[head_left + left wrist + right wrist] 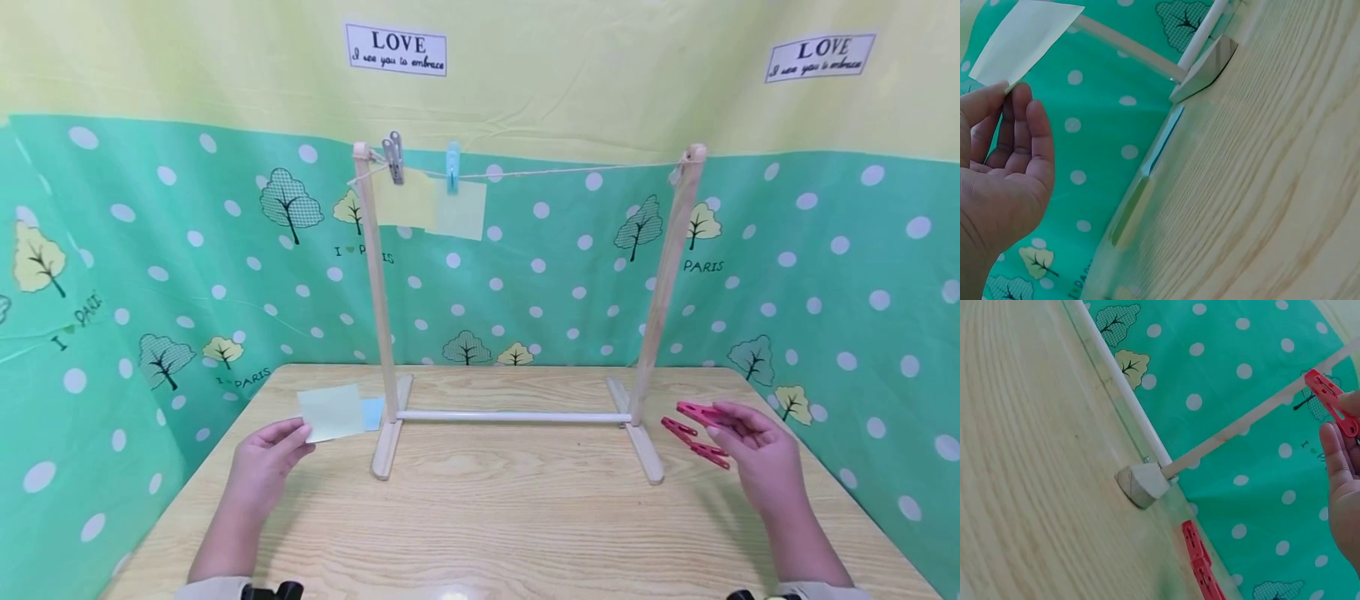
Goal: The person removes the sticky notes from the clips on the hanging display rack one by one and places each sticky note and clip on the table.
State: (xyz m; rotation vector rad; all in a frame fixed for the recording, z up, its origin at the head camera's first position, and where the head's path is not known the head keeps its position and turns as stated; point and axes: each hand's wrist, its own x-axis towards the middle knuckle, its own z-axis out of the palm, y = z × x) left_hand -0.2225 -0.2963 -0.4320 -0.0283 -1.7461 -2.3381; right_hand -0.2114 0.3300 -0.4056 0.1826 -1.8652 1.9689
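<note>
Standing near the far edge of the table [487, 517], what can be seen?

A wooden rack [667, 283], its feet joined by a white bar [513, 417]. Near its left post, a yellow sheet [405, 200] is held on the string [570, 170] by a grey clothespin [396, 161], and a pale sheet [463, 212] by a blue clothespin [453, 169].

And the room?

The table is backed and flanked by a green and yellow curtain [540, 325], printed with dots and trees.

What is gripped by the left hand [261, 462]?

A pale green note [332, 412] is pinched between thumb and fingers, above the table's left side. A blue note [372, 414] is seen on the surface, toward the far left corner.

And by the right hand [763, 458]?

A red clothespin [697, 413] is pinched above the right side; two others [708, 455] are laid end to end below it.
</note>
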